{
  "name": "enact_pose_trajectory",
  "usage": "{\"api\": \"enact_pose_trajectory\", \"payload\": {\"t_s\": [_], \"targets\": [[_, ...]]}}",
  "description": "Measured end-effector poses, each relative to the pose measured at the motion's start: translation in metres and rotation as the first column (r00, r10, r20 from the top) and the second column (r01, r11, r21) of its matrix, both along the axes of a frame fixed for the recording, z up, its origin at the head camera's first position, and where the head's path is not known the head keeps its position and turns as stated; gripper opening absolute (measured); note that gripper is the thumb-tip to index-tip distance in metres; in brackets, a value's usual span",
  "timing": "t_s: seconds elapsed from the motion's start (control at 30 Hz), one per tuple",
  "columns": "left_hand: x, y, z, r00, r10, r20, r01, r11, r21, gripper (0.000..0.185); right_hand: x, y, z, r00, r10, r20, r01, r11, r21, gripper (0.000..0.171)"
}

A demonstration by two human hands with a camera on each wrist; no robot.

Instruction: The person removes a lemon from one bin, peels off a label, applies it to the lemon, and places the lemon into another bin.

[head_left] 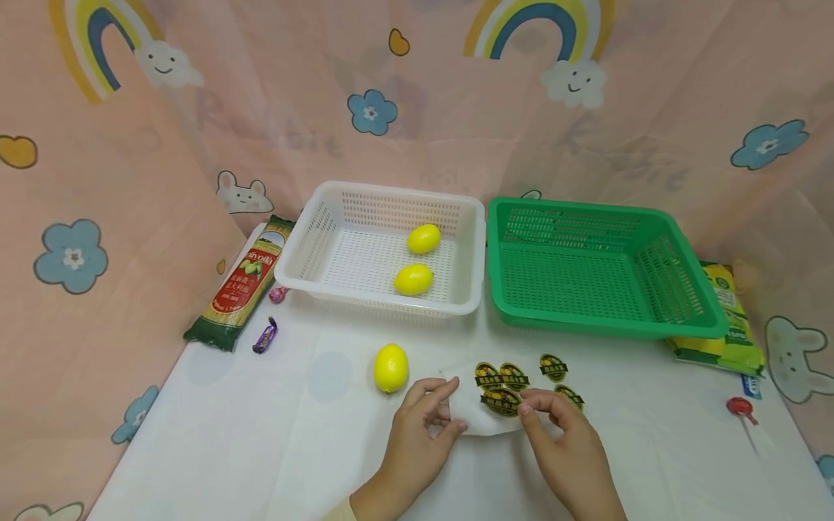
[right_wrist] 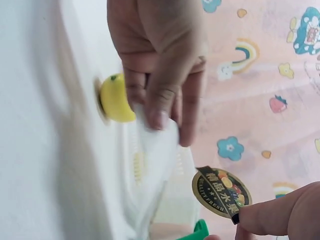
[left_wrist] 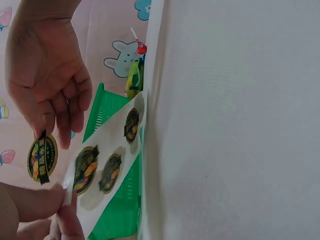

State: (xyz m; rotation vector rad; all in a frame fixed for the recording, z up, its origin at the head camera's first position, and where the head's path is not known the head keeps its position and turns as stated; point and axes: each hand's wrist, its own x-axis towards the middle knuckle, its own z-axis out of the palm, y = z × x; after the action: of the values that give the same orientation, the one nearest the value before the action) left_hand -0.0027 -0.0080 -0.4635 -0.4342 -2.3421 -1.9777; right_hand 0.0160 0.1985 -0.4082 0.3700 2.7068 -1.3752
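Pinching the edge of a white sheet [head_left: 478,418], the left hand [head_left: 417,441] works close to the right hand [head_left: 570,452], whose thumb and forefinger grasp one oval black-and-gold sticker [head_left: 500,402] by its end. Both wrist views show that sticker hanging clear of the sheet — apart from it, over the table [head_left: 274,449] — while other stickers [head_left: 553,367] lie on the sheet. A single lemon [head_left: 391,368] sits on the table just beyond the left hand. Behind it stands a white basket [head_left: 365,295] with two lemons [head_left: 413,279] inside, next to a green basket [head_left: 599,327]. To the left lie a pasta packet [head_left: 242,286] and a purple sweet [head_left: 265,336]; at far right, yellow-green packets [head_left: 736,329] and a red lollipop [head_left: 740,407].
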Motion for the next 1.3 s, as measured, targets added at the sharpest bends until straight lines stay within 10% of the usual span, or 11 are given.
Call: {"api": "enact_pose_trajectory", "payload": {"t_s": [0.17,0.3,0.53,0.6,0.83,0.97,1.1,1.2,1.3], "targets": [[-0.004,0.0,-0.003,0.982,-0.092,0.163,0.1,0.994,-0.044,0.061,-0.003,0.009,0.002,0.999,-0.009,0.031,0.01,1.0,-0.02,0.029],[-0.005,0.001,-0.008,0.978,-0.145,0.152,0.176,0.961,-0.214,0.061,-0.003,0.01,0.001,0.999,0.004,0.032,-0.003,1.0,-0.025,0.03],[-0.003,-0.002,-0.017,0.984,-0.179,-0.01,0.128,0.743,-0.657,0.045,-0.004,0.009,0.0,0.999,0.011,0.039,-0.01,1.0,-0.023,0.026],[-0.002,-0.002,-0.019,0.983,-0.182,-0.034,0.108,0.714,-0.692,0.041,-0.005,0.009,0.0,0.999,0.013,0.046,-0.012,1.0,-0.026,0.026],[0.003,-0.002,-0.008,0.992,-0.122,-0.022,0.069,0.69,-0.72,0.045,-0.006,0.009,-0.002,0.998,0.013,0.064,-0.011,0.999,-0.031,0.027],[0.0,-0.012,0.004,0.986,0.026,-0.165,-0.138,0.683,-0.717,0.051,-0.005,0.01,-0.004,0.998,0.007,0.069,-0.005,1.0,-0.026,0.027],[-0.015,-0.03,0.01,0.933,0.179,-0.311,-0.352,0.622,-0.7,0.059,-0.004,0.011,-0.004,0.999,0.007,0.05,-0.006,1.0,-0.023,0.024],[-0.025,-0.044,0.009,0.927,0.205,-0.315,-0.373,0.596,-0.711,0.063,-0.003,0.011,-0.005,0.999,0.01,0.041,-0.009,1.0,-0.018,0.024],[-0.034,-0.053,0.005,0.949,0.182,-0.258,-0.314,0.62,-0.719,0.066,-0.003,0.011,-0.006,0.999,0.015,0.039,-0.014,1.0,-0.013,0.024]]}}
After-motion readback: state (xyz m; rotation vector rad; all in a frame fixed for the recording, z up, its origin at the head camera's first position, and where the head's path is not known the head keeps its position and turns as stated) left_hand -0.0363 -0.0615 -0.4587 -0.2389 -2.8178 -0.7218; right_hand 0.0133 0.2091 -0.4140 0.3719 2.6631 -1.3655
